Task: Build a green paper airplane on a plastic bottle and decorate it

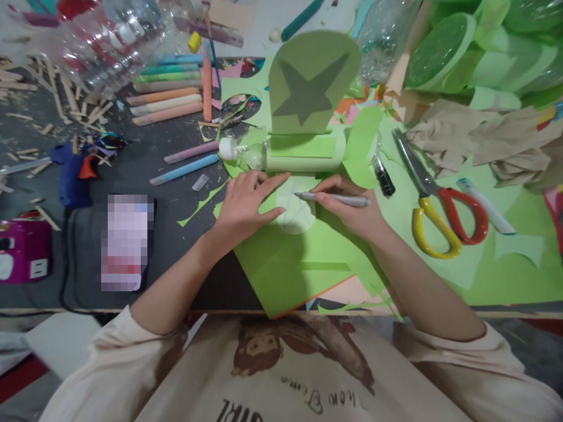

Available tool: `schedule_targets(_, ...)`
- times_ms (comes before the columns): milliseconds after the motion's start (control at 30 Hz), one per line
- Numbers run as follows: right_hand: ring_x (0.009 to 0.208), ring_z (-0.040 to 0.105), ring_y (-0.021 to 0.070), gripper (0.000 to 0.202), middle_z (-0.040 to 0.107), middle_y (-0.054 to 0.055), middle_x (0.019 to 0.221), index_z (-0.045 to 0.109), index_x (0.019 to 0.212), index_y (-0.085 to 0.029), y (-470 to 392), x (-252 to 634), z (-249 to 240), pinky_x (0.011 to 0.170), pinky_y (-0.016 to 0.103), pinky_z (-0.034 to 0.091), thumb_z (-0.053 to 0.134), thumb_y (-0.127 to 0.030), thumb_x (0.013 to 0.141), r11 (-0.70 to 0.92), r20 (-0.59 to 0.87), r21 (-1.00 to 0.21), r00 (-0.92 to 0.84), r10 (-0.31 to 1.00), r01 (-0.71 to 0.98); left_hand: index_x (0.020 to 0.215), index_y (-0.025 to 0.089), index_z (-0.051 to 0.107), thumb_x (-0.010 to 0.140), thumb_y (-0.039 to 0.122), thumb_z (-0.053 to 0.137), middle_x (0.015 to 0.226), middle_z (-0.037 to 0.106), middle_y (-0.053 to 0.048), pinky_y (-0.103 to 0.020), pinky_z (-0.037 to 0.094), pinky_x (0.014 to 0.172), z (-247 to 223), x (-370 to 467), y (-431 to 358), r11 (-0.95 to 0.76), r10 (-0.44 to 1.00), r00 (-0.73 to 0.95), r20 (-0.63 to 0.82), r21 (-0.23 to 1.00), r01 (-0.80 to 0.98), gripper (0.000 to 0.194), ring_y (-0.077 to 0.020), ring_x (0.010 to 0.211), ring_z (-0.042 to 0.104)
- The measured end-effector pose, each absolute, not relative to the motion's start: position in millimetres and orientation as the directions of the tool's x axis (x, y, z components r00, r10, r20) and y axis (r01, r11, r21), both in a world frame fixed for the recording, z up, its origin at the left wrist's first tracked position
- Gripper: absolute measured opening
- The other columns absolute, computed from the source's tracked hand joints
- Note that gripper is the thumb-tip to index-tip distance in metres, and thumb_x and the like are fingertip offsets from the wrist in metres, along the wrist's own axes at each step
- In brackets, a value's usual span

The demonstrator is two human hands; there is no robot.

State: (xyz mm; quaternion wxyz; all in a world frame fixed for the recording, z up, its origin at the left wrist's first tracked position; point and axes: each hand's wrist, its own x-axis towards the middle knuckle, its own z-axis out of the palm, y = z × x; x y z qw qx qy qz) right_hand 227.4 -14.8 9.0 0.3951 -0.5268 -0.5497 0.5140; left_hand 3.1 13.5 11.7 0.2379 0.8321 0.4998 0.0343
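As the left hand point(244, 204) lies spread at a paper disc point(297, 221)'s left edge, the right hand point(354, 218) pinches a grey marker point(345, 200).

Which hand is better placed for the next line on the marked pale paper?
Probably the right hand: it holds the grey pen at the pale paper; the left hand holds no pen.

Here's the flat matte-black tabletop point(136, 167) stretching toward nine o'clock, plain white surface point(259, 38) at twelve, grey floor point(543, 354) peeking in at four!
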Motion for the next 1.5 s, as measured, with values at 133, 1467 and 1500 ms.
schedule_targets(133,0.079,0.068,0.0184,0.018,0.07,0.001,0.08,0.067,0.08,-0.023,-13.9,228.5,9.9,0.074,0.034,0.055,0.074,-0.039,0.081,-0.097,-0.115,-0.98,-0.103,0.988,0.172,0.149,0.032,0.047,0.093,0.052,0.058,0.116,0.055,-0.007,-0.04,0.035,0.099,10.4,1.7,13.6,-0.39,0.848,0.503,-0.17,0.443,0.807,0.06,-0.028,0.107,0.046)
schedule_targets(1467,0.081,0.067,0.0206,0.037,0.07,0.003,0.085,0.068,0.086,-0.026,-17.6,231.2,5.4,0.075,0.038,0.055,0.07,-0.062,0.08,-0.079,-0.091,-0.991,-0.105,0.99,0.108,0.149,0.031,0.046,0.093,0.049,0.059,0.119,0.056,-0.009,-0.041,0.035,0.099,12.4,4.6,12.8,-0.371,0.853,0.481,-0.202,0.413,0.832,0.061,-0.0314,0.112,0.047)
schedule_targets(1500,0.082,0.068,0.0205,0.036,0.071,0.003,0.087,0.068,0.088,-0.026,-18.3,230.7,5.4,0.076,0.038,0.055,0.07,-0.061,0.081,-0.075,-0.088,-0.991,-0.118,0.989,0.111,0.15,0.032,0.046,0.092,0.05,0.059,0.12,0.056,-0.009,-0.041,0.035,0.099,12.2,4.7,12.8,-0.373,0.851,0.486,-0.198,0.423,0.826,0.061,-0.0309,0.111,0.047)
